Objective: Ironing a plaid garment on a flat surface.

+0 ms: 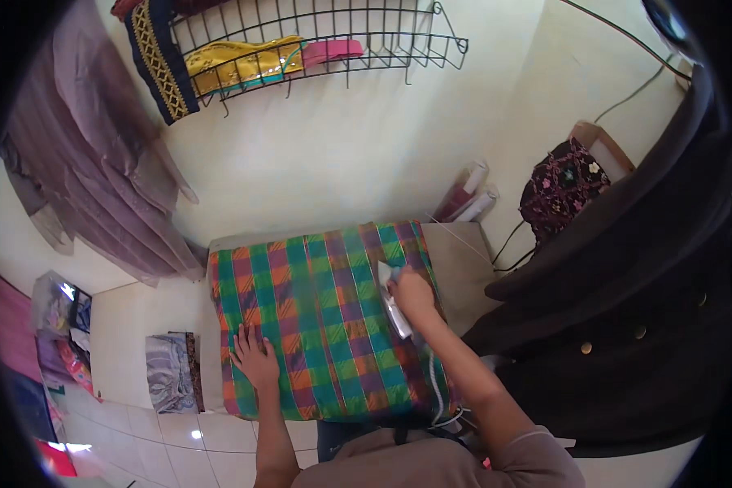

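A checked cloth (325, 325) in green, orange and purple is spread over a beige padded board (468, 276). My right hand (412, 294) grips the handle of a clothes iron (395, 315), whose pale soleplate side rests on the cloth near its right edge. From the iron a light cord (437, 382) runs down toward my body. My left hand (254, 356) lies flat with fingers spread on the cloth's lower left part. No fold is plain under either hand.
A wire rack (382, 49) holding folded yellow and pink cloths hangs on the wall. Mauve garments (98, 146) hang at left, a dark buttoned coat (618, 325) at right. Folded grey cloth (171, 372) lies left of the board. Rolls (464, 195) lean in the corner.
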`<state>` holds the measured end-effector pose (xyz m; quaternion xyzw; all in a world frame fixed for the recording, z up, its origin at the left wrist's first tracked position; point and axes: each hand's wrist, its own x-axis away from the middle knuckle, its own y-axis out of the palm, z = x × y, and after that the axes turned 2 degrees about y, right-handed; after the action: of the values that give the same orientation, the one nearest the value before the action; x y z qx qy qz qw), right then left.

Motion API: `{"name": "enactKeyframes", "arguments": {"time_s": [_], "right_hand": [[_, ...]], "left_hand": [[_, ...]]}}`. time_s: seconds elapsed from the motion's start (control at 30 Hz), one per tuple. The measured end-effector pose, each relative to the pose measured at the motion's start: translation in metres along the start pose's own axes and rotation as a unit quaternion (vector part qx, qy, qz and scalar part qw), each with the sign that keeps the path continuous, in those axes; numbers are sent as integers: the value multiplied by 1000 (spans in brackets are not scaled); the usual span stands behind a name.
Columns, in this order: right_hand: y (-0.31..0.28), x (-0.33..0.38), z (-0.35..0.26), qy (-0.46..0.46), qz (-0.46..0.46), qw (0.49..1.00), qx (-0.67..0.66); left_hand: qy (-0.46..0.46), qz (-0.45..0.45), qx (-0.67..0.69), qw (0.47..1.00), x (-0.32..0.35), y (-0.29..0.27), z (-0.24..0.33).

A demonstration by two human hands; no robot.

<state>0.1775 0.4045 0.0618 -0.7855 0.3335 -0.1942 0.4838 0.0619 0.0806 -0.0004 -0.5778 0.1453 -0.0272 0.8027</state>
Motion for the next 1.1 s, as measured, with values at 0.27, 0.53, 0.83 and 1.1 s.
{"name": "enactKeyframes", "arguments": {"time_s": [0.27, 0.53, 0.83, 1.1], "right_hand": [[-7, -31, 19, 38, 62, 997, -24], [-3, -142, 43, 93, 34, 995, -27], [-8, 5, 28, 3, -37, 996, -79], [19, 31, -43, -42, -125, 987, -92]], "left_hand": [[25, -8, -25, 999, 6, 9, -6], [35, -80, -27, 996, 10, -5, 26], [30, -122, -6, 992, 14, -19, 12], [45, -109, -35, 992, 33, -18, 18]]}}
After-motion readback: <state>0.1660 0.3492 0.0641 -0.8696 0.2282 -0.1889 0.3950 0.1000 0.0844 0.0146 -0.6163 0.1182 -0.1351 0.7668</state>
